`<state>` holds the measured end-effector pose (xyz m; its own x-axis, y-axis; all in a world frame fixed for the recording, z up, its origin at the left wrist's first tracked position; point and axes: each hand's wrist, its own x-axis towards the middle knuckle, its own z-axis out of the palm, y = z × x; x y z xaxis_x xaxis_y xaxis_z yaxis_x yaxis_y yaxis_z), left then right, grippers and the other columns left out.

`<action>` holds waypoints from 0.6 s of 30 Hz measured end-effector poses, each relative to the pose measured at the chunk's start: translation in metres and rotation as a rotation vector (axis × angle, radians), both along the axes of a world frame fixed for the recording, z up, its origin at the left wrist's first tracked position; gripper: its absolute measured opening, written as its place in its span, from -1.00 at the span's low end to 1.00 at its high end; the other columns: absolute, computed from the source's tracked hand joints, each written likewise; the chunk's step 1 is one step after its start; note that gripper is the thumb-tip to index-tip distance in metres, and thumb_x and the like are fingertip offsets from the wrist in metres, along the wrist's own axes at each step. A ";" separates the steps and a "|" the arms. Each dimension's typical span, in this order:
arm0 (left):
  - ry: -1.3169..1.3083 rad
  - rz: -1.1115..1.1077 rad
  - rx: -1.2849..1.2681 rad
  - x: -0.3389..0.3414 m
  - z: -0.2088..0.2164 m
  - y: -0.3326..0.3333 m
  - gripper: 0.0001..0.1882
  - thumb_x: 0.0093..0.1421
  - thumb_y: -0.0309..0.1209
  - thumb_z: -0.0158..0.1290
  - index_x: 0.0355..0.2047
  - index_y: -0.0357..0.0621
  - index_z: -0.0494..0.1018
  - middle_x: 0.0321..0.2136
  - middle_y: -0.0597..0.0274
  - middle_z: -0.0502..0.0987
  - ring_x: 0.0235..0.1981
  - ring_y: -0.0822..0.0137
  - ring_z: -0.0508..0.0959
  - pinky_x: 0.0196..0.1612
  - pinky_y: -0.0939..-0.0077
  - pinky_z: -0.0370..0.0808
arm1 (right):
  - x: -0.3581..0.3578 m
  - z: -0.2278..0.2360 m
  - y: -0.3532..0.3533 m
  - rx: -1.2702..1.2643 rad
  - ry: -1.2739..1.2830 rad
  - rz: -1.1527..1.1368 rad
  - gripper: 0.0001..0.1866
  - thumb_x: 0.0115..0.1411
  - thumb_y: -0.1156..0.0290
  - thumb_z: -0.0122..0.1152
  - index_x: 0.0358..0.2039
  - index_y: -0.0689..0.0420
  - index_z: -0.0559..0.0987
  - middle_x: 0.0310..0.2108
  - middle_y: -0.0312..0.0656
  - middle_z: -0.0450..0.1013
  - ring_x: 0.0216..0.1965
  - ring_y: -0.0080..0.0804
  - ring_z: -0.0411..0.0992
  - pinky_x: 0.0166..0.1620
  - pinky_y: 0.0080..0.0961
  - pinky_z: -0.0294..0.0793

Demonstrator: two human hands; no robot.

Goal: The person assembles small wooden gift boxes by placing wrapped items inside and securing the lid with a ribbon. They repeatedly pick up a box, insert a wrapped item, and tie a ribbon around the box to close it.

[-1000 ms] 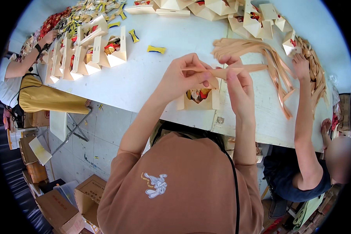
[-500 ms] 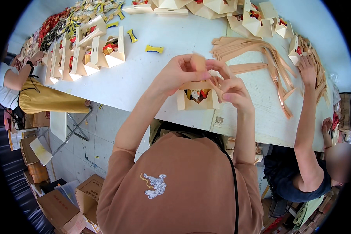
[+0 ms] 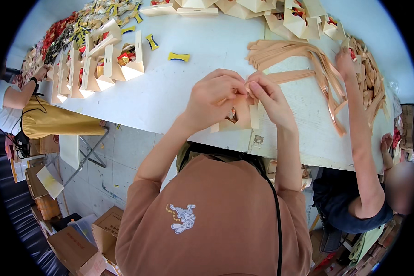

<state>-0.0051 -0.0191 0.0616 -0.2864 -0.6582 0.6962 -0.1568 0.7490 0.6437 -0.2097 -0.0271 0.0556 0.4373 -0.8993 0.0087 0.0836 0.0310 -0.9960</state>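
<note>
A small cream box [image 3: 243, 120] stands near the table's front edge, and wrapped sweets [image 3: 233, 115] show through its opening. Just above it, my left hand [image 3: 216, 96] and my right hand [image 3: 272, 99] meet, with fingertips pinched together on a tan ribbon [image 3: 250, 90]. Only a short piece of that ribbon shows between the fingers; my left hand covers part of the box. Beyond my right hand lies a bundle of loose tan ribbons [image 3: 294, 50], with one strip [image 3: 292, 76] stretching toward my fingers.
Filled cream boxes [image 3: 101, 69] stand in rows at left, before a heap of wrapped sweets [image 3: 73, 27]. More boxes [image 3: 244, 9] line the far side. Yellow packets [image 3: 178, 57] lie mid-table. At right a co-worker's hand [image 3: 346, 64] touches a box beside piled ribbons [image 3: 370, 87]; another person [image 3: 18, 99] works at left.
My hands have drawn closer together over the box, and the ribbon loop between them has become mostly hidden. The co-worker's hand at right has moved farther across the table.
</note>
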 end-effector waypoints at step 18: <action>0.116 0.055 0.881 -0.005 -0.042 0.049 -0.62 0.12 -0.45 0.19 -0.14 -0.16 0.24 -0.58 0.40 0.20 -0.55 0.56 0.19 -0.46 0.62 0.25 | 0.025 -0.006 0.093 -0.491 0.657 -0.239 0.11 -0.09 0.51 0.40 0.42 0.28 -0.05 0.31 0.10 0.07 0.18 0.00 0.18 0.26 -0.17 0.25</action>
<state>-0.0098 0.0299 0.0197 -0.1980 -0.9791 -0.0465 -0.0761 -0.0319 0.9966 -0.1843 0.0661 0.0493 0.2891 -0.9287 0.2320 -0.5666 -0.3614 -0.7405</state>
